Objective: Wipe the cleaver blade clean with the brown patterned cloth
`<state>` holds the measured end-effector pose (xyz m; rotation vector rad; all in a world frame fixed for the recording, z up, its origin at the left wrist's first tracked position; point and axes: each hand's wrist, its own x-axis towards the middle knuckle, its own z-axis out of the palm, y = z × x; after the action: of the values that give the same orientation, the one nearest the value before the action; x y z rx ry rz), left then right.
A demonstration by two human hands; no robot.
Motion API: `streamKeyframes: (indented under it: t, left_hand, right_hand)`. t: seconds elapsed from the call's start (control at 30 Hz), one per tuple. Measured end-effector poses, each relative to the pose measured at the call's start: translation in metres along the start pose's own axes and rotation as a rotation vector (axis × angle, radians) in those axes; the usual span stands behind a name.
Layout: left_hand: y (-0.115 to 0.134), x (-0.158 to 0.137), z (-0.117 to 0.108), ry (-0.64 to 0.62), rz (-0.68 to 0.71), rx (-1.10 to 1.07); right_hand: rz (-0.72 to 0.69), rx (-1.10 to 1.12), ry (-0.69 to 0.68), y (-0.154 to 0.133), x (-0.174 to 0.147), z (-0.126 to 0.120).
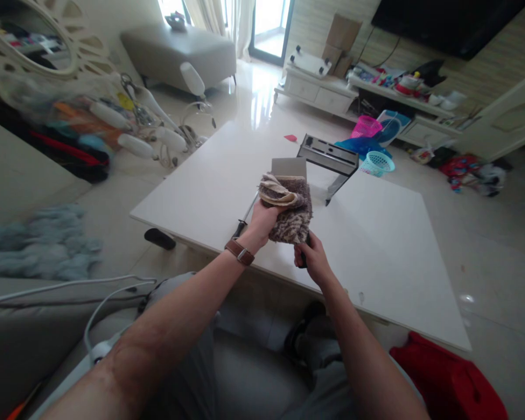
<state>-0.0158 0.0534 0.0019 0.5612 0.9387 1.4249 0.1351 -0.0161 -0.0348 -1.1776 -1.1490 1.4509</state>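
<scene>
My right hand (310,259) is closed round the black handle (304,256) of a cleaver. Its broad grey blade (289,166) points away from me above the white table (385,251). My left hand (265,221), with a brown watch strap on the wrist, grips a brown and cream cloth (293,219) that covers most of the blade. Beneath my left hand lies a thin metal rod with a black handle (240,228), perhaps a sharpening steel, partly hidden. Beyond the cloth to the right stands a silver and black knife block (330,154) with slots in its top.
A small red piece (290,138) lies near the table's far edge. Past the table are a light blue basket (377,163), a pink basket (366,126) and a low white cabinet (317,93). A lamp with several white shades (135,146) is at the left, a red object (446,379) at lower right.
</scene>
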Motion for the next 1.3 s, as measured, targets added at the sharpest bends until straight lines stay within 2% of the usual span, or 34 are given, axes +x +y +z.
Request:
streamKeyframes:
  t: [0.63, 1.3]
  left_hand:
    - [-0.0077, 0.0015, 0.0, 0.007, -0.018, -0.006]
    - [-0.0044, -0.0007, -0.0047, -0.003, -0.009, 0.016]
  right_hand:
    - [0.022, -0.062, 0.023, -0.0019, -0.0024, -0.0018]
    - [0.038, -0.071, 0.012, -0.0032, -0.0015, 0.003]
